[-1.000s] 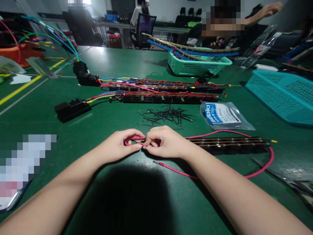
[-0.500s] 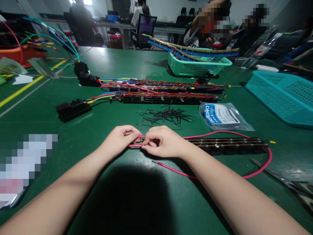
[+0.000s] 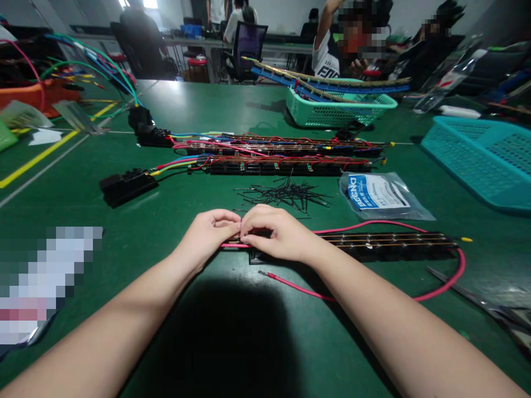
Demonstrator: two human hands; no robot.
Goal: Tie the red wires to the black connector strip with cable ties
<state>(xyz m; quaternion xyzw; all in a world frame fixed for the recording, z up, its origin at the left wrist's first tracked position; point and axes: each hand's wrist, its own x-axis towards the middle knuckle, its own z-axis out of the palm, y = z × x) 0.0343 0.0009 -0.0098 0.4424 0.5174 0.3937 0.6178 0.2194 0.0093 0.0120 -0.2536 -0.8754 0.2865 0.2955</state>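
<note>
Red cable (image 3: 233,245) runs beneath curled hands (image 3: 282,229) meeting.

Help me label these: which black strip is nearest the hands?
The front strip, partly hidden by the right hand; the others lie beyond the black cable ties.

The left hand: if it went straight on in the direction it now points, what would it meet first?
The left hand would probably meet the right hand first; the two look almost in contact, though depth there is hard to judge.
</note>
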